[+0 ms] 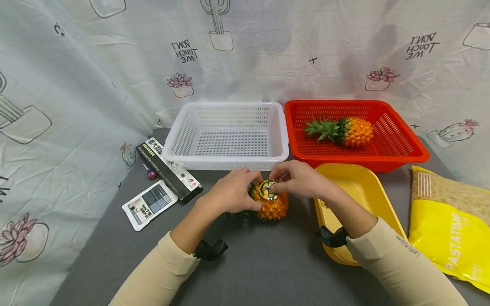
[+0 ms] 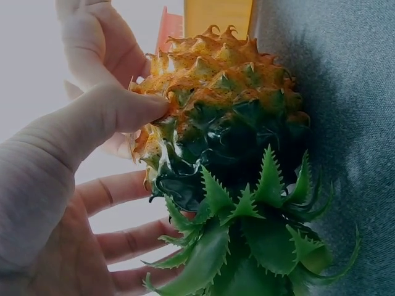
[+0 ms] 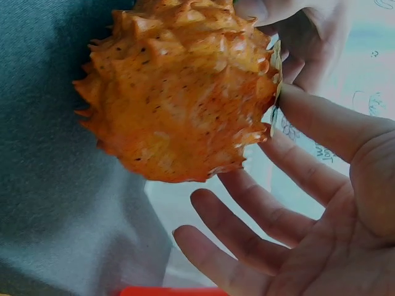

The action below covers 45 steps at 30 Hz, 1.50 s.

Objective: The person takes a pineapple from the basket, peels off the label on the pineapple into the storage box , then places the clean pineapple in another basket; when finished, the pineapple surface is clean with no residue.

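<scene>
A small orange pineapple [image 1: 272, 209] with green leaves lies on its side on the grey table. My left hand [image 1: 234, 191] holds it near the leafy end. In the left wrist view the thumb presses its spiky skin and the other fingers reach behind it. A round, dark and yellow sticker [image 1: 268, 190] faces up on the fruit. My right hand [image 1: 300, 178] pinches at this sticker with thumb and index finger. In the right wrist view the sticker [image 3: 276, 92] is seen edge-on under the thumb, and the other fingers are spread.
Behind stand a white basket [image 1: 229, 163] and a red basket [image 1: 405, 148] holding another pineapple [image 1: 357, 131]. A yellow tray [image 1: 361, 187] lies under my right forearm. Pasta bag [image 1: 444, 229] at right; long box [image 1: 168, 168], white packet [image 1: 150, 205] and lollipop [image 1: 151, 174] at left.
</scene>
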### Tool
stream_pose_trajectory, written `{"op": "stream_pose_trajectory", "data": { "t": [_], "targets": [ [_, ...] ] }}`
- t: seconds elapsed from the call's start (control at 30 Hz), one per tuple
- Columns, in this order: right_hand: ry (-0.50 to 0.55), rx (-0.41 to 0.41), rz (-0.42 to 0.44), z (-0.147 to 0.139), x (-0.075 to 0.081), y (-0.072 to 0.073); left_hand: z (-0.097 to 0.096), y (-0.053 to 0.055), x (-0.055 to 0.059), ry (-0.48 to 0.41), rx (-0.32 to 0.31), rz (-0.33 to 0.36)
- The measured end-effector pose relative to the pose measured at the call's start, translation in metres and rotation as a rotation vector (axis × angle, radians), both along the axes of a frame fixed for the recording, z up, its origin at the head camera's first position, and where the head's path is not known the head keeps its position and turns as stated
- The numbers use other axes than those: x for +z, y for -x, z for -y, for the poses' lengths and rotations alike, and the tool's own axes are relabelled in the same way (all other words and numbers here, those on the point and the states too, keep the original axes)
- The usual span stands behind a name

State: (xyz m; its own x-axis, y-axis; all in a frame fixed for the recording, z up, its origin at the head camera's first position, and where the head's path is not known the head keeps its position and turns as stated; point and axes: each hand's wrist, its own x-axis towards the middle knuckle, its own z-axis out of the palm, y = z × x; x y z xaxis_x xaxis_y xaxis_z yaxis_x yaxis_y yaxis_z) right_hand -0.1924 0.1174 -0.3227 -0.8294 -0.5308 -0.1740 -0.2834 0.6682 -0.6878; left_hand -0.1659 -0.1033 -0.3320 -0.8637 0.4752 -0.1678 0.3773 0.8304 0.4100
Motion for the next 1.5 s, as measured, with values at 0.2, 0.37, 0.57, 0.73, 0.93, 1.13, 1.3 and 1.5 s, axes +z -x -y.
{"op": "stream_pose_trajectory", "data": {
  "t": [0.2,0.37,0.57,0.73,0.93,1.13,1.3,1.5],
  "targets": [
    [-0.023,-0.034,-0.009,0.0064,0.0048,0.0017,0.0002,0.0005,-0.0002,0.0,0.0,0.0],
    [-0.014,-0.038,-0.025,0.0089,0.0067,0.0015,0.0003,-0.0002,-0.0008,0.002,0.005,0.003],
    [0.026,-0.05,-0.022,0.0077,0.0046,0.0001,0.0006,-0.0004,-0.0007,0.0,0.004,0.007],
    [0.037,-0.047,-0.009,0.0071,0.0034,0.0001,0.001,-0.0002,0.0001,-0.012,0.009,0.019],
    [0.042,-0.031,-0.038,0.0054,0.0023,-0.0001,0.0011,-0.0001,0.0007,-0.025,0.003,0.025],
    [0.053,-0.036,-0.061,0.0042,0.0016,-0.0003,0.0009,0.0006,0.0017,-0.034,-0.014,0.03],
    [0.06,-0.037,-0.064,0.0028,0.0034,-0.0009,0.0,0.0009,0.0018,-0.037,-0.022,0.01],
    [0.071,-0.035,-0.053,0.0008,0.0056,-0.0025,-0.0004,0.0003,0.0009,-0.041,-0.02,0.005]
  ]
}}
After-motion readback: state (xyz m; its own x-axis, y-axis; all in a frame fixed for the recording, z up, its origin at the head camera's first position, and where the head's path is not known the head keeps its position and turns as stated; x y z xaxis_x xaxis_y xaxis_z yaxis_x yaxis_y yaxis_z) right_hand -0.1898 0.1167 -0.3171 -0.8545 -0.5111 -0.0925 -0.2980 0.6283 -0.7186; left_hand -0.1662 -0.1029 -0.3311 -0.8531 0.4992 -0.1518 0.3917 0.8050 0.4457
